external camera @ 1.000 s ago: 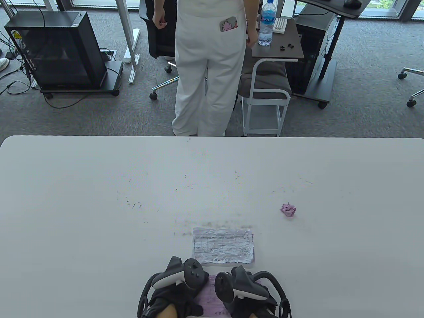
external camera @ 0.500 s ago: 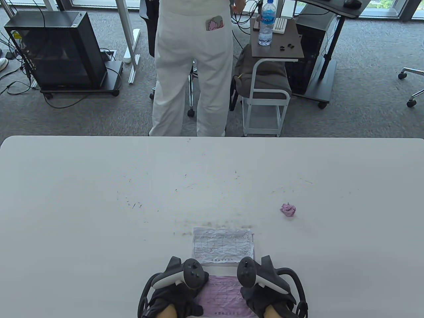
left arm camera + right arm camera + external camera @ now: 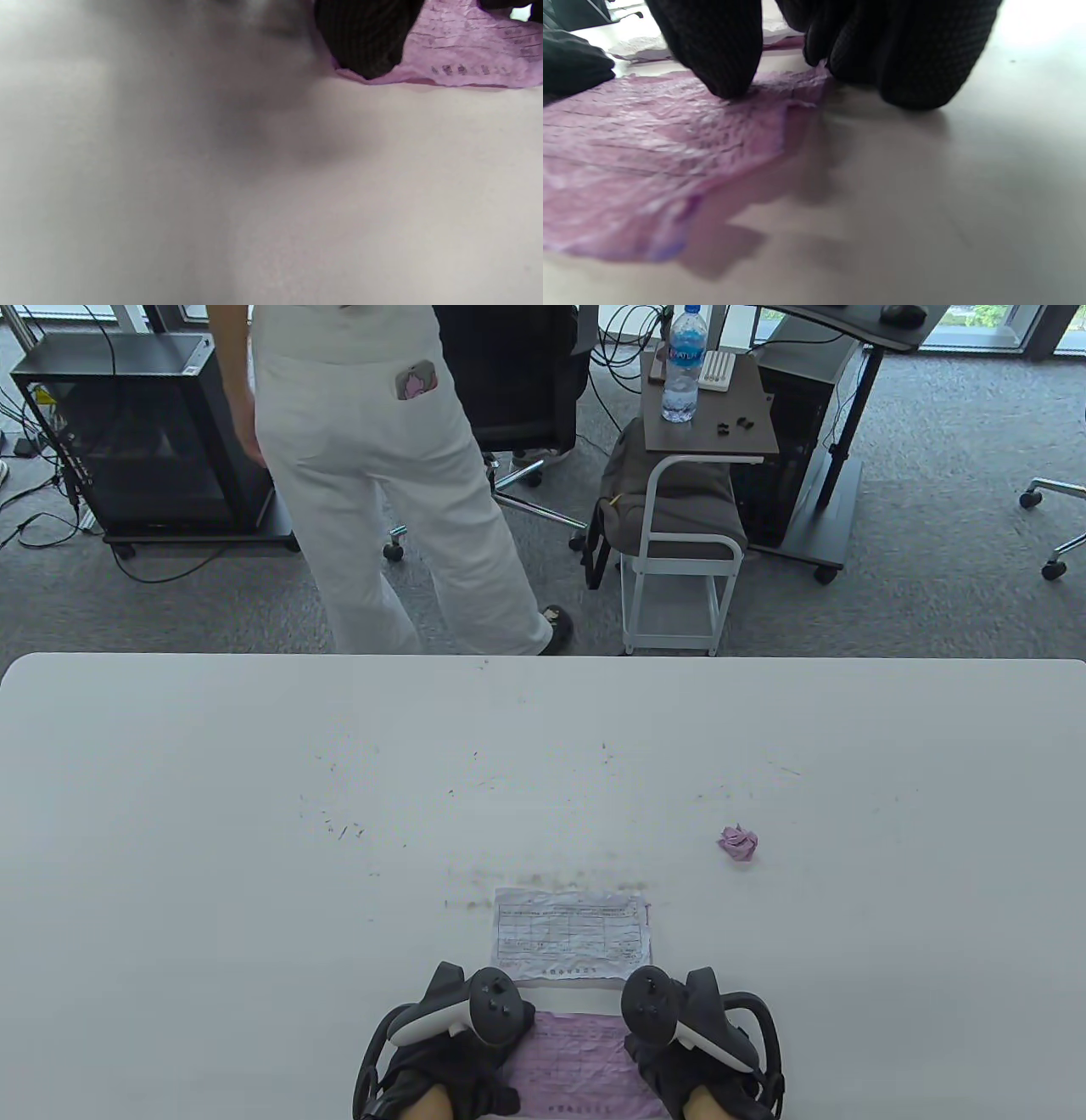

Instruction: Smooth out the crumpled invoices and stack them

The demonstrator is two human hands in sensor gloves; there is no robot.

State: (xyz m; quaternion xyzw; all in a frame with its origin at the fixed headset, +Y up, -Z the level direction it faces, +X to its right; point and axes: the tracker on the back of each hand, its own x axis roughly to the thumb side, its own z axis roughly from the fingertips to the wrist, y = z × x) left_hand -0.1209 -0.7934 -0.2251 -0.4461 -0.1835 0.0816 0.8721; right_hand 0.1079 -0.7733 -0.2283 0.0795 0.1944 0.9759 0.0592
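Observation:
A pink invoice (image 3: 577, 1060) lies wrinkled but spread out at the table's near edge, between my two hands. My left hand (image 3: 454, 1052) presses its left side; one gloved finger (image 3: 365, 38) sits on the sheet's corner (image 3: 466, 46). On the opposite side my right hand (image 3: 691, 1056) is down, with fingertips (image 3: 721, 55) pushing on the paper's right edge (image 3: 649, 161). Just beyond lies a flattened white invoice (image 3: 570, 933), on top of a pink sheet whose edge shows. A crumpled pink ball (image 3: 738, 842) sits farther right, untouched.
The white table (image 3: 254, 814) carries small dark scuff marks near its middle. Beyond its far edge a person in white trousers (image 3: 382, 492) stands on the carpet, near a side cart (image 3: 679, 560) with a water bottle (image 3: 683, 364) and office chairs.
My right hand has slid to the right across the pink invoice, uncovering more of it. My left hand has stayed put. The person behind the table has walked to the left.

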